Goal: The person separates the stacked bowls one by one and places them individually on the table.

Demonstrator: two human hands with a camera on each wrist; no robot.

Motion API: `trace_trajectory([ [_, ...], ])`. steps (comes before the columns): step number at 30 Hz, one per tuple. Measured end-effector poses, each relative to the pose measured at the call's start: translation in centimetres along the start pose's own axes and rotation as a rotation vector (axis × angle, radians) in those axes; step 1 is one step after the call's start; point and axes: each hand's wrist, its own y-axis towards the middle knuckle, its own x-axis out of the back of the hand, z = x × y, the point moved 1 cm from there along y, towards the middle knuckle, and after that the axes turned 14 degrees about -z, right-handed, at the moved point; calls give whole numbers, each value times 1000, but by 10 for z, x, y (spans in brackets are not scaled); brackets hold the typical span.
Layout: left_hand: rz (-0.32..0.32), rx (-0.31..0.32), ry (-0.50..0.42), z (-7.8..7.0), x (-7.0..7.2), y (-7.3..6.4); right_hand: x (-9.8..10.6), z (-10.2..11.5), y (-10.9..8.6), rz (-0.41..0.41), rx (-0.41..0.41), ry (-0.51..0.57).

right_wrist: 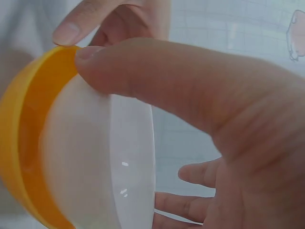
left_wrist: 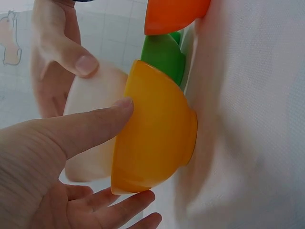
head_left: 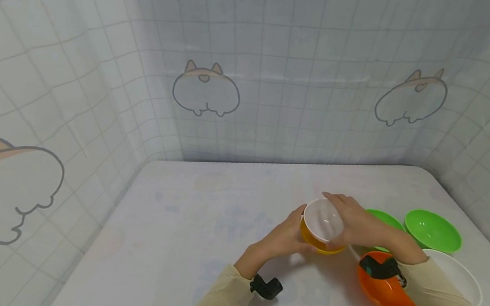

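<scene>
A white bowl (head_left: 323,220) sits partly inside a yellow bowl (head_left: 323,246), both upright near the middle right of the table. My left hand (head_left: 282,237) holds the yellow bowl by its side, thumb on the near wall and fingers round the far side, as the left wrist view shows. From the other side, my right hand (head_left: 356,222) grips the white bowl between thumb and fingers. In the right wrist view, a gap shows between the white bowl's outer wall (right_wrist: 78,152) and the yellow bowl's inner wall (right_wrist: 31,143).
An orange bowl (head_left: 386,291) stands below my right wrist. Behind it are one green bowl (head_left: 383,219), partly hidden by the right hand, and another green bowl (head_left: 432,232). A wide white dish (head_left: 457,273) lies partly under the right sleeve. A patterned curtain (head_left: 282,76) surrounds the table (head_left: 160,244).
</scene>
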Motion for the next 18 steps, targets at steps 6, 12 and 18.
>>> trace_trajectory([
  [6,10,39,21,-1,0,-1,13,7,-9,-30,-24,-25],
  [12,14,81,45,-3,-1,-2,26,10,-24,-69,3,-31],
  [18,17,80,42,-3,-1,-2,39,11,-47,-89,-51,-19],
])
